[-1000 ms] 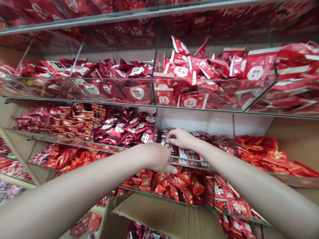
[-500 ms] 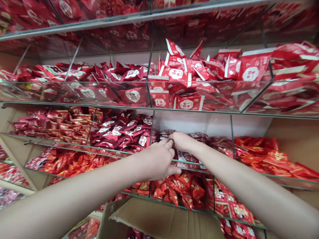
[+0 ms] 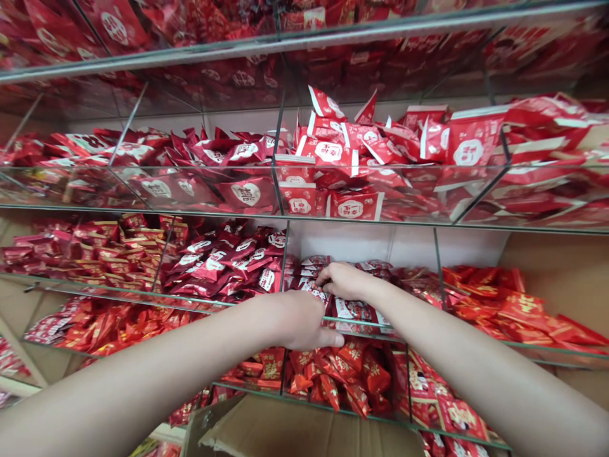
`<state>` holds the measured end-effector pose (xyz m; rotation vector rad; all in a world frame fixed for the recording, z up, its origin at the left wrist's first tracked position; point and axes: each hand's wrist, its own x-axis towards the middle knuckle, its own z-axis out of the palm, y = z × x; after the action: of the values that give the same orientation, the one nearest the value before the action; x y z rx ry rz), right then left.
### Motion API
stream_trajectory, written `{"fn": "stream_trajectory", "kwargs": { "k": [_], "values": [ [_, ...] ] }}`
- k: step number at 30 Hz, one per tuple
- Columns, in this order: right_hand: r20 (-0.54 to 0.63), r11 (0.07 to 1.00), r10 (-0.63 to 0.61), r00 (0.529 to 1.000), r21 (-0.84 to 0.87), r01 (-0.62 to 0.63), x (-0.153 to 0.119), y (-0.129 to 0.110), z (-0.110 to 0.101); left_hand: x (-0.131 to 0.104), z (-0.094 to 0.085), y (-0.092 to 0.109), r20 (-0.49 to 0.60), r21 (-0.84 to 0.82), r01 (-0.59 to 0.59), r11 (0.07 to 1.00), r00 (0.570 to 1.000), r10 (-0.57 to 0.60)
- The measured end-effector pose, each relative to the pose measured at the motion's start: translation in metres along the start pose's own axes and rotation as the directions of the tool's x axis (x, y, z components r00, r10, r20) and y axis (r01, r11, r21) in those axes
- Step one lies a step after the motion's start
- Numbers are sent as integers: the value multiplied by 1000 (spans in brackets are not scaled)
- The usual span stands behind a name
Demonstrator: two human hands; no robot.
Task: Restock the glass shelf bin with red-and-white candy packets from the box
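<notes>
My left hand (image 3: 304,320) reaches over the glass front of a middle-shelf compartment. Its thumb stretches out along the glass edge, and the other fingers dip out of sight into the compartment. Just beyond it, my right hand (image 3: 345,280) rests palm down over the same compartment, fingers bent and slightly apart on the packets. Small dark red packets with white print (image 3: 354,310) lie around and under both hands. I see no packet clearly gripped in either hand.
Dark red packets with white labels (image 3: 214,260) fill the compartment to the left; orange-red packets (image 3: 518,304) lie at the right. Above runs a glass-fronted shelf of red packets (image 3: 328,151). Below are shiny red packets (image 3: 352,365) and an open cardboard box (image 3: 304,425).
The left fingers have gone down into the compartment, out of sight. My right hand has drawn slightly apart from the left one. The view has shifted a little.
</notes>
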<state>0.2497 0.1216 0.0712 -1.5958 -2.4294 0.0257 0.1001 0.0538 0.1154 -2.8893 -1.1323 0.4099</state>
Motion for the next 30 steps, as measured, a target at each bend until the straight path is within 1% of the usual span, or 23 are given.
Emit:
{"fn": "stream_trajectory", "kwargs": {
  "k": [3, 6, 8, 10, 12, 13, 15, 16, 19, 22, 24, 26, 27, 28, 30],
  "values": [
    [-12, 1000, 11, 1000, 7, -11, 1, -1, 0, 0, -2, 1, 3, 6, 9, 1000, 1000, -9],
    [-61, 1000, 18, 998, 24, -16, 0, -4, -2, 0, -3, 1, -5, 15, 6, 1000, 1000, -6],
    [-74, 998, -17, 997, 63, 22, 0, -6, -3, 0, -2, 0, -8, 24, 8, 1000, 1000, -8],
    [-40, 992, -68, 997, 108, 72, -1, -7, -5, -1, 1, -1, -26, 37, 10, 999, 1000, -9],
    [2, 983, -108, 994, 150, 106, -2, -9, -5, -2, 6, -3, -94, 73, -14, 997, 995, 21],
    [13, 979, -119, 993, 171, 115, -3, -10, -5, -3, 9, -3, -147, 96, -31, 995, 988, 45],
    [26, 966, -144, 989, 222, 135, -4, -11, -6, -7, 15, -3, -248, 134, -64, 989, 964, 96],
    [32, 959, -155, 987, 245, 142, -4, -12, -6, -9, 17, -3, -280, 135, -76, 988, 953, 112],
    [34, 947, -172, 985, 281, 155, -4, -13, -7, -18, 19, -4, -340, 89, -121, 989, 929, 144],
    [-24, 961, -142, 990, 238, 144, -4, -13, -7, -34, 23, -8, -439, 32, -142, 989, 887, 142],
    [-65, 978, -100, 993, 176, 110, -3, -12, -7, -47, 33, -11, -524, -14, -144, 990, 844, 115],
    [-74, 988, -74, 994, 131, 84, -3, -11, -7, -62, 50, -15, -589, -82, -153, 985, 805, 76],
    [-65, 989, -75, 995, 126, 82, -4, -11, -7, -69, 61, -16, -600, -127, -158, 979, 798, 51],
    [-49, 988, -78, 996, 131, 84, -4, -12, -8, -75, 73, -17, -591, -178, -160, 971, 807, 24],
    [-22, 982, -89, 996, 168, 91, -6, -13, -8, -86, 100, -20, -527, -287, -148, 946, 849, -27]
  ]
}}
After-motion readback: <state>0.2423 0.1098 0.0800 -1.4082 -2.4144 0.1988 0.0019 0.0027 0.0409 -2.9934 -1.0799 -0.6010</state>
